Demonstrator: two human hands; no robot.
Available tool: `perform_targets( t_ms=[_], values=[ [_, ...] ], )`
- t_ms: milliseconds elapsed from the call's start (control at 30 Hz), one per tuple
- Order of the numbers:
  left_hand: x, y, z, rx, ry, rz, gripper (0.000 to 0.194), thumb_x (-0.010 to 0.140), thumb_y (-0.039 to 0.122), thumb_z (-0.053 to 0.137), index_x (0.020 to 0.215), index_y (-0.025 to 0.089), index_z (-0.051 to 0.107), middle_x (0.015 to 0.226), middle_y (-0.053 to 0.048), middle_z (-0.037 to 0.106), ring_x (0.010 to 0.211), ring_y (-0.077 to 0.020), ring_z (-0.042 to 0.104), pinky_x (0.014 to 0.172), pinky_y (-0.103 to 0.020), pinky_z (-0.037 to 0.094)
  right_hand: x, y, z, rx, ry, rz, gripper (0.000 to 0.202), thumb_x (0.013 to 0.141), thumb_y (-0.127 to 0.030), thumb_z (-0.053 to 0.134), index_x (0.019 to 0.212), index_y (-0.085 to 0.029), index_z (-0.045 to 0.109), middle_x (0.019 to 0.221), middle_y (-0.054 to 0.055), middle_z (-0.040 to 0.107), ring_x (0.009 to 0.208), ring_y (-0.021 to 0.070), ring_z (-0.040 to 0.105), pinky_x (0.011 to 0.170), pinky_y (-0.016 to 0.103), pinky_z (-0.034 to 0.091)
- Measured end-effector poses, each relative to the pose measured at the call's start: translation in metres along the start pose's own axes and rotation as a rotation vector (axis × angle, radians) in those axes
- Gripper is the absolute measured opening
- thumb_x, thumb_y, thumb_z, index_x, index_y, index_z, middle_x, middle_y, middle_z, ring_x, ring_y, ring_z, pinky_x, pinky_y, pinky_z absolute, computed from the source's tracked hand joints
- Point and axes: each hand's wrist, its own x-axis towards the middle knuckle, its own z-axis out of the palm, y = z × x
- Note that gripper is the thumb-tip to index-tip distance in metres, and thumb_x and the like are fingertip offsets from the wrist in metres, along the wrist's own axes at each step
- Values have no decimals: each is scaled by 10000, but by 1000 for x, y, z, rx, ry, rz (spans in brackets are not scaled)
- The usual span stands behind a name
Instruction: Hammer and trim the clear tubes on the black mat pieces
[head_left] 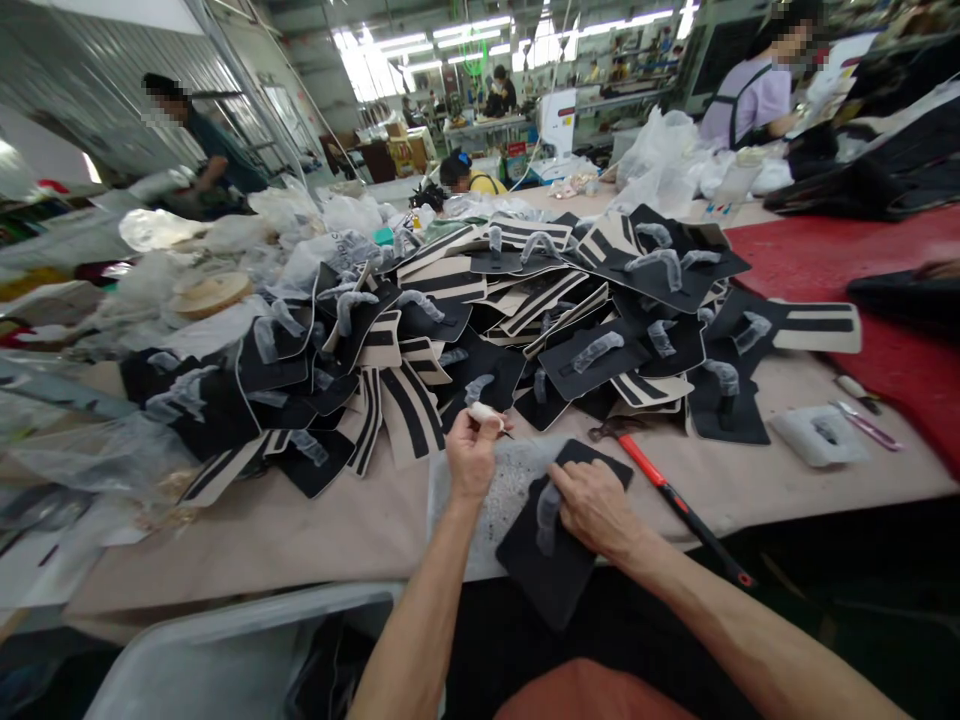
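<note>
My left hand (471, 458) is closed on a small white-handled tool (486, 414) with a thin dark tip pointing right, perhaps an awl. It is raised just above a pale, speckled work pad (514, 475). My right hand (598, 508) is closed at the edge of a black panel (559, 595), fingers on top and the thumb hidden. A plastic-wrapped handle (548, 515) is fixed to this panel, beside my right fingers. The panel lies tilted over the pad and past the table's front edge.
A large pile of black panels (592, 360) with wrapped handles and striped flaps covers the table. A red-handled hammer (660, 478) lies right of the pad. Farther right are a plastic-wrapped pack (817, 437) and a pink cutter (870, 428). A translucent bin (187, 660) stands below the table. Several people work beyond.
</note>
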Motion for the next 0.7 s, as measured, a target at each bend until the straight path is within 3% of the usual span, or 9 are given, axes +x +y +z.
perform_targets(
  t_ms=[100, 200, 300, 433, 700],
  values=[
    [-6, -5, -22, -5, 224, 3, 249, 847, 380, 708, 912, 158, 618, 845, -21, 699, 711, -150, 714, 670, -250, 575, 5, -3, -24, -63, 26, 177, 282, 844, -160, 514, 1099, -144, 632, 885, 131, 690, 789, 250, 625, 730, 351, 383],
    [-11, -6, -33, 29, 290, 8, 267, 836, 387, 718, 917, 151, 621, 839, -22, 703, 701, -151, 717, 677, -258, 582, 4, -6, -27, 13, 9, 343, 236, 894, -271, 523, 1096, -190, 614, 846, 96, 703, 738, 239, 653, 656, 324, 394],
    [-17, -12, -30, 70, 236, -52, 272, 824, 388, 725, 893, 145, 625, 801, -23, 702, 702, -161, 718, 687, -270, 586, -3, -7, -6, 135, 31, 434, 411, 895, -365, 564, 1266, -190, 541, 846, 83, 722, 726, 248, 683, 636, 324, 432],
    [-24, -28, -13, 49, 77, -138, 251, 832, 379, 710, 903, 159, 615, 847, -34, 716, 760, -176, 726, 728, -294, 592, -14, -12, 25, 253, 26, 412, 578, 909, -423, 564, 1419, -185, 433, 871, 91, 742, 750, 269, 714, 668, 347, 481],
    [-15, -67, 20, 7, -139, -180, 253, 869, 415, 655, 955, 188, 585, 955, -72, 742, 869, -206, 740, 820, -350, 600, -11, -13, 45, 391, 14, 402, 533, 909, -489, 557, 1335, -171, 511, 877, 121, 748, 818, 295, 725, 707, 350, 496]
  ],
)
